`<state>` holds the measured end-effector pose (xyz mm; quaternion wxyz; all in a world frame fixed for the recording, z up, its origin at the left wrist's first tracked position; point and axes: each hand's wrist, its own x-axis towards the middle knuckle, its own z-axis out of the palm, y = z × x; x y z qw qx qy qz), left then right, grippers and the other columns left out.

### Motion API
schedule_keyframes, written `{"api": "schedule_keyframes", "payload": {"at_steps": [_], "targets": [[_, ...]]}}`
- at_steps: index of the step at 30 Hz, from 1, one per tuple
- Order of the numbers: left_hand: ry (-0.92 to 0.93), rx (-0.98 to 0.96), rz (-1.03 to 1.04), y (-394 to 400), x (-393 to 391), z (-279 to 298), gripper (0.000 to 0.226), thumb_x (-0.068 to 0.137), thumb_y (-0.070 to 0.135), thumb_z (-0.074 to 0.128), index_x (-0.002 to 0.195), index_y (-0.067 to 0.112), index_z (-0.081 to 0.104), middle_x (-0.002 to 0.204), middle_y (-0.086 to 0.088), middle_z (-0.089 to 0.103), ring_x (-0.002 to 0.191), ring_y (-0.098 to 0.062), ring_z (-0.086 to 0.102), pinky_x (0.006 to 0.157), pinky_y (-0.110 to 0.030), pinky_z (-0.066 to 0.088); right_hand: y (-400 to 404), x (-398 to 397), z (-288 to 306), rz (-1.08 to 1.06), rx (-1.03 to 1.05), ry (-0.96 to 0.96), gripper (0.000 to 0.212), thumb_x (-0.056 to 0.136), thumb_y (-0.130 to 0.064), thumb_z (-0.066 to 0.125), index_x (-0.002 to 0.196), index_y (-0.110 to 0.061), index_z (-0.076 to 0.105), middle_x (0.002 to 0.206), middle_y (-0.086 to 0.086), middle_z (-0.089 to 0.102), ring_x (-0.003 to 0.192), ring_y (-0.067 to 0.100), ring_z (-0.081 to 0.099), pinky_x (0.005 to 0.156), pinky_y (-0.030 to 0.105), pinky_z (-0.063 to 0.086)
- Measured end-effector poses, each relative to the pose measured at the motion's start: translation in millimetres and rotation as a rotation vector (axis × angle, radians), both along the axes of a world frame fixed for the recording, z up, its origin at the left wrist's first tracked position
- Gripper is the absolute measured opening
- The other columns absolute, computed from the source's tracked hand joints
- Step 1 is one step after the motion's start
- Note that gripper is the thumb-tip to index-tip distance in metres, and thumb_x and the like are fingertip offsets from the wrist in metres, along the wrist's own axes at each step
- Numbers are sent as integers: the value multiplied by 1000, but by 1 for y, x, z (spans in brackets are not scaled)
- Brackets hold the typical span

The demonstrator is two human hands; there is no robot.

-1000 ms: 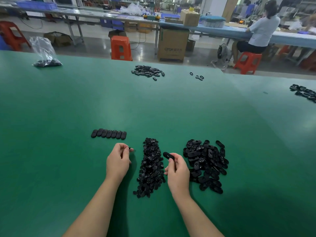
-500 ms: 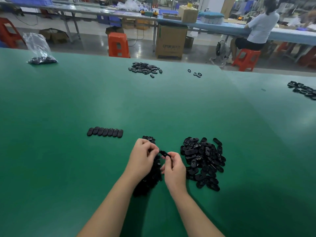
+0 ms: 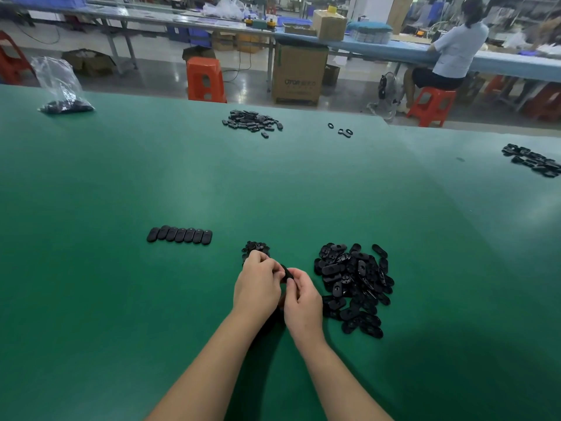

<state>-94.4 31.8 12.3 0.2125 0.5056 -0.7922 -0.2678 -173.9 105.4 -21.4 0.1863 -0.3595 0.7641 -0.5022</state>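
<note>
My left hand and my right hand meet over the green table, fingertips together around a black oval plastic piece. Both hands pinch it; whatever small part the left fingers brought is hidden. Beneath the hands lies a pile of small black parts, mostly covered. A bigger heap of black oval pieces sits just right of my right hand. A neat row of finished oval pieces lies to the left.
Farther back lie another heap of black pieces, a few loose rings and a plastic bag of parts. More pieces sit at the right edge. Beyond the table stand orange stools, boxes and a seated person.
My left hand moved right from the table to meet my right hand. The two hands closed together on the oval piece that the right hand held alone.
</note>
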Motion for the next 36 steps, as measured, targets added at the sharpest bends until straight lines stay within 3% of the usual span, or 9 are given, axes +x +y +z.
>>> {"api": "schedule_keyframes", "payload": {"at_steps": [5, 9, 13, 15, 17, 19, 23, 27, 36], "targets": [[-61, -59, -8, 2, -1, 2, 15, 98, 29, 56, 98, 22, 70, 107, 9, 49, 96, -13, 54, 75, -33, 51, 0, 0, 0, 2, 6, 7, 23, 104, -11, 50, 120, -12, 67, 105, -10, 69, 99, 9, 65, 86, 20, 49], [-17, -56, 20, 3, -2, 5, 8, 94, 31, 64, 93, 23, 61, 103, 9, 51, 91, -12, 54, 70, -31, 48, 1, 0, 0, 4, 19, 6, 23, 104, -11, 49, 118, -13, 67, 103, -11, 68, 97, 9, 64, 83, 18, 48], [55, 77, -2, -5, 0, 8, 31, 88, 29, 72, 117, 29, 60, 104, 15, 62, 88, -11, 63, 77, -32, 53, 1, 0, 1, -15, 2, -27, 22, 104, -10, 49, 116, -13, 67, 100, -11, 69, 92, 4, 64, 82, 15, 48], [123, 208, -38, -8, 2, 10, 22, 85, 23, 75, 106, 25, 70, 85, 14, 71, 75, -6, 69, 79, -34, 57, 1, 1, 0, -18, -16, -49, 21, 104, -8, 48, 113, -14, 66, 96, -13, 68, 86, -2, 62, 80, 15, 48], [196, 274, -47, -10, 5, 10, 9, 81, 17, 77, 84, 24, 73, 70, 12, 73, 67, -2, 69, 74, -28, 58, 0, 2, -1, -2, -34, -108, 20, 104, -8, 48, 111, -16, 65, 95, -5, 70, 80, 9, 61, 80, 33, 54], [219, 267, -37, -10, 7, 9, 10, 79, 17, 78, 76, 26, 73, 67, 14, 72, 64, 1, 66, 64, -16, 52, 0, 2, -2, 7, -48, -137, 17, 104, -10, 50, 110, -17, 64, 97, -1, 71, 80, 14, 61, 79, 43, 55], [235, 289, -39, -8, 7, 6, 6, 82, 17, 76, 80, 23, 76, 66, 11, 71, 48, 6, 55, 57, -16, 42, 1, 2, -2, -1, -63, -106, 14, 103, -13, 53, 105, -22, 64, 95, -9, 71, 83, 5, 64, 80, 31, 54], [196, 277, -55, -7, 8, 6, 14, 87, 17, 71, 79, 28, 73, 63, 14, 68, 45, 6, 53, 55, -16, 41, 0, 1, -1, -8, -53, -71, 17, 103, -11, 53, 100, -26, 61, 93, -15, 68, 88, -2, 62, 77, 18, 48], [137, 198, -70, -4, 8, 5, 7, 86, 19, 69, 86, 24, 73, 74, 14, 69, 67, 6, 59, 59, -6, 39, 1, 1, 1, -2, -13, -48, 16, 103, -12, 52, 101, -26, 60, 93, -18, 65, 87, -8, 60, 73, 8, 43]]}}
